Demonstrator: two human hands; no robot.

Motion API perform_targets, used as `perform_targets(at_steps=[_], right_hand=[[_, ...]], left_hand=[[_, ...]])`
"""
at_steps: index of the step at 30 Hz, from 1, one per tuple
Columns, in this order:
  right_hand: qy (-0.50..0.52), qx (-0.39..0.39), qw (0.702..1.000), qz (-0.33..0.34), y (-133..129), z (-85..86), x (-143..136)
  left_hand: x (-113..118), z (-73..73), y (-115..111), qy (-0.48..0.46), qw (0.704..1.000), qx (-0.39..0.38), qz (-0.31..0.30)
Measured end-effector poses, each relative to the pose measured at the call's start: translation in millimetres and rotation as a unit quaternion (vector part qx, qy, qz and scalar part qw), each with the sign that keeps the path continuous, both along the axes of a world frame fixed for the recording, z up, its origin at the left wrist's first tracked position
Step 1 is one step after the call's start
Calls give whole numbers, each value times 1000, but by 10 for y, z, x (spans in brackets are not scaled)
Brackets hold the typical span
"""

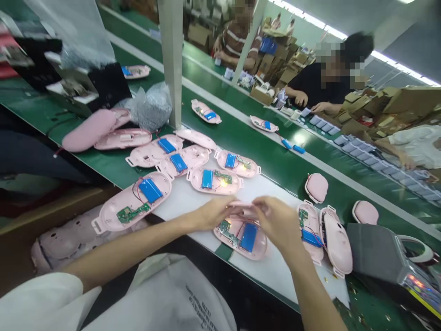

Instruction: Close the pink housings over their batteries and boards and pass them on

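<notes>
My left hand [215, 213] and my right hand [277, 220] meet over the white work mat [179, 197]. Between their fingers they hold a pink plastic shell piece [244, 204], seen nearly edge-on. Just below it lies an open pink shell half [260, 250] with a blue battery pack [248, 236] and a green circuit board [225, 226] inside; a small light glows near the board. My fingers partly cover its upper edge. Close behind sits another shell half [196, 184] with a battery, board and lit yellow light. To the left, a larger open shell half [113, 207] overhangs the bench edge.
Several pink shells lie around the mat and on the green conveyor [234, 126]. A grey metal post [171, 59] rises behind them. At right stands a dark grey machine [375, 253] with lit digits. A box of shells [65, 243] is at lower left. Co-workers sit across the line.
</notes>
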State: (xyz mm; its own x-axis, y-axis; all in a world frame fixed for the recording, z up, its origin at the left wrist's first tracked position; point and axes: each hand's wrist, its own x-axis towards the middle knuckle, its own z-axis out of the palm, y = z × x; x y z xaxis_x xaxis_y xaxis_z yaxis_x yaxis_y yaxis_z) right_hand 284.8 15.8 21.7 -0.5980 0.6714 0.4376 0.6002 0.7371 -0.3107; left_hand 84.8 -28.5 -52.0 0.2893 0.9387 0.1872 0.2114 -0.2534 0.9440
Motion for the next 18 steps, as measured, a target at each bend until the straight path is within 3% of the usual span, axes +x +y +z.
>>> perform_targets(at_steps=[3, 5, 8, 10, 12, 14, 16, 18], right_hand=[[21, 155, 987, 28, -434, -175, 111], [25, 201, 979, 30, -702, -367, 145], [50, 203, 978, 6, -965, -654, 120], [85, 191, 978, -5, -1040, -756, 86], [125, 154, 980, -5, -1073, -734, 88], [188, 96, 978, -13, -1110, -591, 164], [269, 42, 961, -44, -1182, -384, 323], [352, 20, 931, -98, -1293, -211, 530]], left_hand=[[-89, -19, -90, 114, 988, 57, -82], [-137, 47, -142, 189, 967, 121, -119], [-130, 300, -178, 292, 930, 154, -159], [-54, 503, -140, 351, 914, 99, -179], [75, 656, -47, 403, 898, 19, -176], [225, 735, 74, 456, 872, -31, -173], [360, 767, 203, 493, 844, -55, -203], [469, 809, 369, 492, 839, -69, -222]])
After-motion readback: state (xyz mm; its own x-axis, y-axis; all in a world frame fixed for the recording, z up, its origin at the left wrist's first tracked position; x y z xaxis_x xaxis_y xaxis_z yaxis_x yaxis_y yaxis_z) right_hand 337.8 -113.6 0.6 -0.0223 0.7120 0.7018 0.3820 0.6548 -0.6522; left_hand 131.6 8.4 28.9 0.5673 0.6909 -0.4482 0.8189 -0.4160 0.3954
